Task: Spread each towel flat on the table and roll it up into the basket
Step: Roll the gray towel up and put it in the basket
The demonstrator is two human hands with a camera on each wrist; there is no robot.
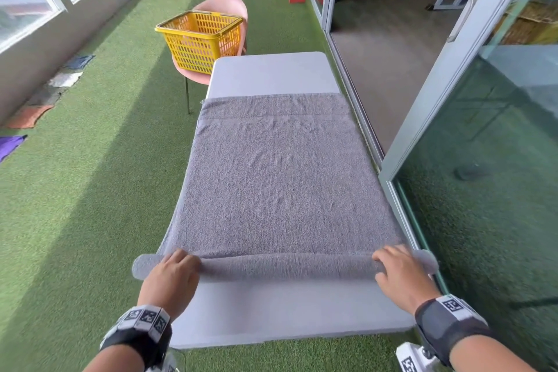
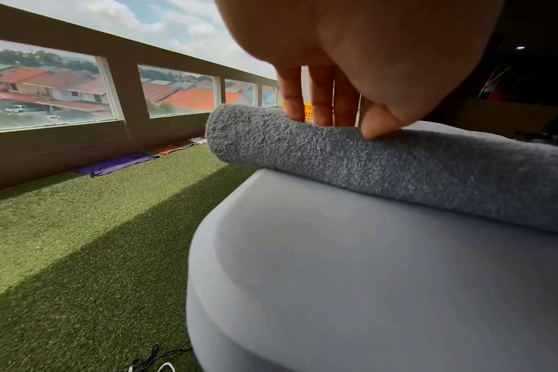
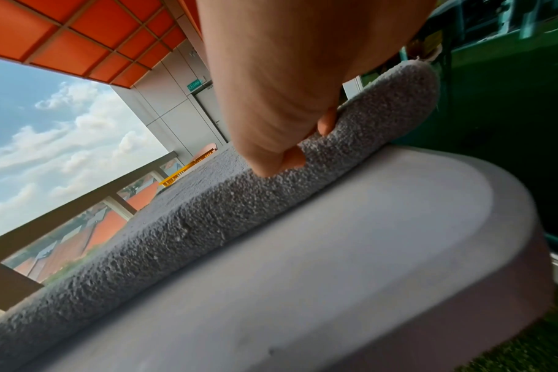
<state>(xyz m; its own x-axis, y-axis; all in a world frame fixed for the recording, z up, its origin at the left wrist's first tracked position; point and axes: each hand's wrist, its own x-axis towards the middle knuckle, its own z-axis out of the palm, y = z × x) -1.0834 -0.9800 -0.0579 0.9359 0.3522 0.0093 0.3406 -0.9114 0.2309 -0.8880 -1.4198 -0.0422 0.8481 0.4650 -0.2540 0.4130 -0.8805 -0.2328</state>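
Note:
A grey towel [image 1: 277,178] lies flat along the grey table [image 1: 271,72], and its near end is rolled into a thin roll [image 1: 287,266] across the table's width. My left hand [image 1: 173,269] grips the roll's left end, fingers over the far side and thumb on the near side [image 2: 335,125]. My right hand [image 1: 392,266] grips the right end the same way [image 3: 303,146]. Both roll ends stick out past the table's sides. The yellow basket [image 1: 199,39] sits on a pink chair [image 1: 229,6] beyond the table's far left corner.
Green artificial grass surrounds the table. Along the left wall lie other cloths: a purple one [image 1: 10,145], an orange one [image 1: 30,116] and a white one [image 1: 65,79]. A glass sliding door [image 1: 453,100] and its track run close along the table's right side.

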